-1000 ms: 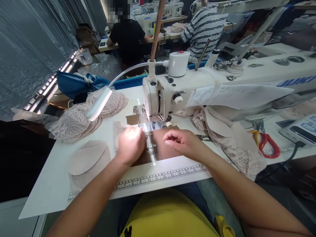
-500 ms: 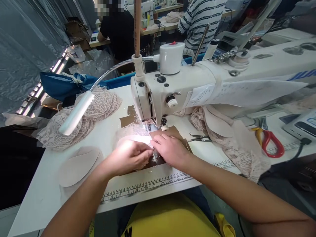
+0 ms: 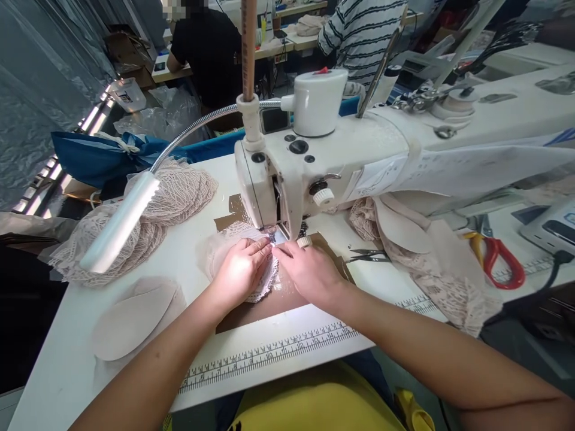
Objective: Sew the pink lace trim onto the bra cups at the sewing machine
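Observation:
A pale lace piece (image 3: 268, 286) with a scalloped edge lies under the presser foot of the white sewing machine (image 3: 287, 173), on a brown plate (image 3: 287, 306). My left hand (image 3: 242, 266) is closed on the lace, its fingers together close to the needle area. My right hand (image 3: 309, 270) is closed too, thumb and fingertips pinched at the lace's right edge beside the foot. The fingers hide part of the lace and the exact grip. Sheer fabric spreads out left of my left hand.
Lace stacks (image 3: 175, 190) and a beige oval pad (image 3: 135, 323) lie on the left. Black thread snips (image 3: 368, 255), more lace pieces (image 3: 449, 293) and red-handled scissors (image 3: 505, 263) are on the right. A lamp (image 3: 119, 224) hangs at left. Two people sit beyond the machine.
My left hand has shifted up toward the needle, its fingers flatter on the fabric. The lace's scalloped edge now shows below it. My right hand stays almost in place.

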The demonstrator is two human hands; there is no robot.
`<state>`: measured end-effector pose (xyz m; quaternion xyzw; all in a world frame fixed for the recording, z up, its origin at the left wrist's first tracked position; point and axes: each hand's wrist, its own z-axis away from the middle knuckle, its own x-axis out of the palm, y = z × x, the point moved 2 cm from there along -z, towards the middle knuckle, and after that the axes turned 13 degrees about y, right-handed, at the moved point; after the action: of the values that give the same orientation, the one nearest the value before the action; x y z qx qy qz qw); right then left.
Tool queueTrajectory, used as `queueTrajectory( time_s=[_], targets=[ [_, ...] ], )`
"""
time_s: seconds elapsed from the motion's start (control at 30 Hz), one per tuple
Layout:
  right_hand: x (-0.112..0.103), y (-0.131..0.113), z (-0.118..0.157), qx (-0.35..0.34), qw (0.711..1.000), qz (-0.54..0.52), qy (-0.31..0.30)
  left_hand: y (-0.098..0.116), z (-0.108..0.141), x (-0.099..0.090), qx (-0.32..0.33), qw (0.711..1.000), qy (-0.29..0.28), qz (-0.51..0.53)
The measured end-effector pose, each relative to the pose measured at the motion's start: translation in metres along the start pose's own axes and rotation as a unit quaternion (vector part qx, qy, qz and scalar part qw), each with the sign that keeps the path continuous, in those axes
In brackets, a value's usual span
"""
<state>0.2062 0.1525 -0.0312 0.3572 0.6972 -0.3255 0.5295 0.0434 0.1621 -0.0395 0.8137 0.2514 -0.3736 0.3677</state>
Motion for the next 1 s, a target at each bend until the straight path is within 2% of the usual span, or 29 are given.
queueTrajectory(
  time_s=[0.17,0.47,0.57,0.8,1.0],
  targets=[
    [0.004,0.001,-0.002,0.002,1.000,-0.004,0.020,-0.008,-0.002,0.002,0.015,1.000,0.002,0.007],
    [0.003,0.004,0.004,-0.017,0.999,-0.026,0.027,-0.003,-0.003,0.001,0.011,0.999,0.035,-0.031],
    [0.002,0.008,0.006,-0.015,0.998,-0.054,0.030,-0.003,-0.003,0.001,0.005,0.997,0.028,-0.070],
    [0.006,0.010,0.007,-0.027,0.996,-0.061,0.063,-0.005,0.003,-0.001,-0.036,0.986,0.004,-0.164],
    [0.009,0.013,0.009,-0.037,0.992,-0.068,0.097,-0.015,0.008,-0.008,-0.117,0.973,0.012,-0.199]
  ],
)
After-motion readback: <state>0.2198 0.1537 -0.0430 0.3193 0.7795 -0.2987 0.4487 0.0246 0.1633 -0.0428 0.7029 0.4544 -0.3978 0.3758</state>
